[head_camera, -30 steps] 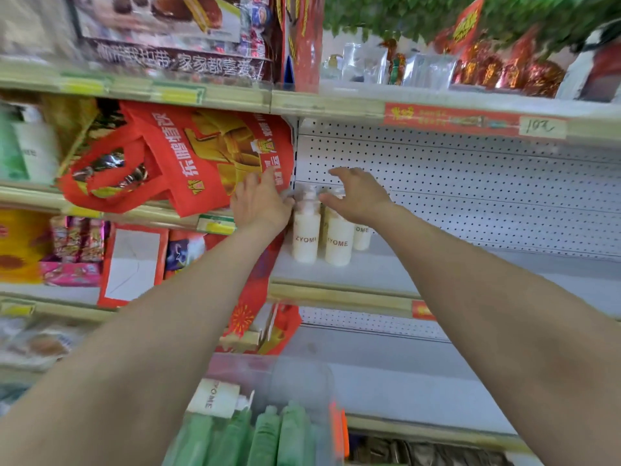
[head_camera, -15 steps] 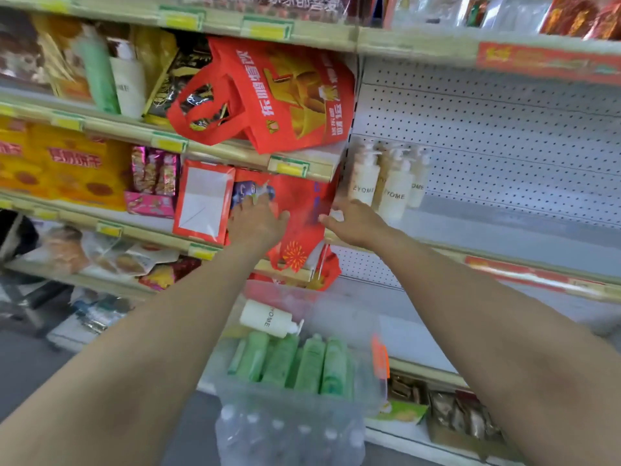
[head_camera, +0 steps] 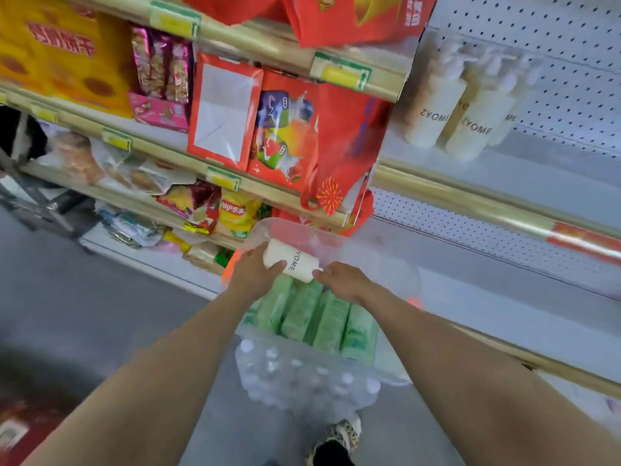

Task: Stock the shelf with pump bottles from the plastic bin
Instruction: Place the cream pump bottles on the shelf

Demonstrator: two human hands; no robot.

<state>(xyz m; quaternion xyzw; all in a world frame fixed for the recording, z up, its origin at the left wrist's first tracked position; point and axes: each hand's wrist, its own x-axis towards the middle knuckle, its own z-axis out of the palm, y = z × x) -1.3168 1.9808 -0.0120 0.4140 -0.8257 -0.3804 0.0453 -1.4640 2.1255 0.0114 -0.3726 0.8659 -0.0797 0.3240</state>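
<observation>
The white pump bottle (head_camera: pixel 295 262) lies tilted on top of the green bottles (head_camera: pixel 322 317) in the clear plastic bin (head_camera: pixel 369 257). The left grip (head_camera: pixel 250 275) curls round its base. The right grip (head_camera: pixel 341 280) touches its neck end, but I cannot tell whether it holds the bottle. More white bottles (head_camera: pixel 470 126) stand on the shelf (head_camera: pixel 453 193) above.

Both hands dropped from shelf (head_camera: pixel 554 176) to plastic bin (head_camera: pixel 386 264); left hand (head_camera: pixel 255 275) now grips white pump bottle (head_camera: pixel 297 260), right hand (head_camera: pixel 344 280) at its end

ZYOME marks the shelved pump bottles (head_camera: pixel 433 112) and the held bottle (head_camera: pixel 297 263); Lay's, a yellow chip bag (head_camera: pixel 237 215).
</observation>
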